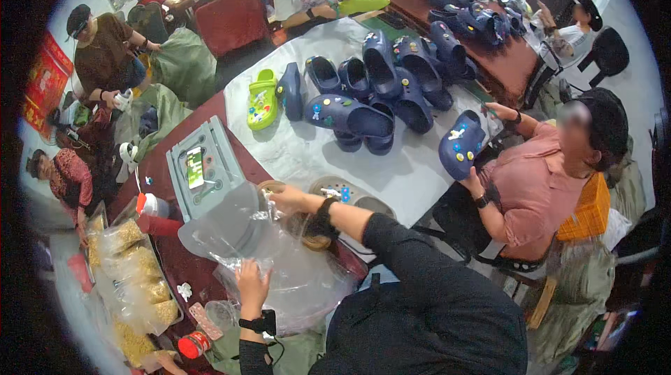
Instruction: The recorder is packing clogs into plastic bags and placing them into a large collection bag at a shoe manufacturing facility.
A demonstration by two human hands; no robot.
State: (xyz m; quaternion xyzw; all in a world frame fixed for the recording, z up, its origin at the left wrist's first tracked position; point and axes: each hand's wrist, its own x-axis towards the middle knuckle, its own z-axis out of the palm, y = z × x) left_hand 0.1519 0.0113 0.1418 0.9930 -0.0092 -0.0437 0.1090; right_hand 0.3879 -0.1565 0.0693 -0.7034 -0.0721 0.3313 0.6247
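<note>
My right hand (288,200) reaches across my front, its fingers closed on what looks like a clear plastic bag (297,291). My left hand (252,283) lies against the bag's near left side, fingers apart. Partly hidden beneath my right forearm is a tan clog (316,241). Next to it sits a grey-beige clog (374,204) with blue charms. Beyond my right hand lies a grey plastic case (231,139) with a phone (194,168) on it. Farther off, on white sheeting, stand a lime green clog (263,104) and several navy clogs (342,115) with charms.
Bags of small yellowish pieces (136,270) fill a tray at left, near a red-lidded jar (193,345) and a white tub (152,205). At right a co-worker (538,179) holds a navy clog (463,146). An orange crate (586,208) stands behind that person.
</note>
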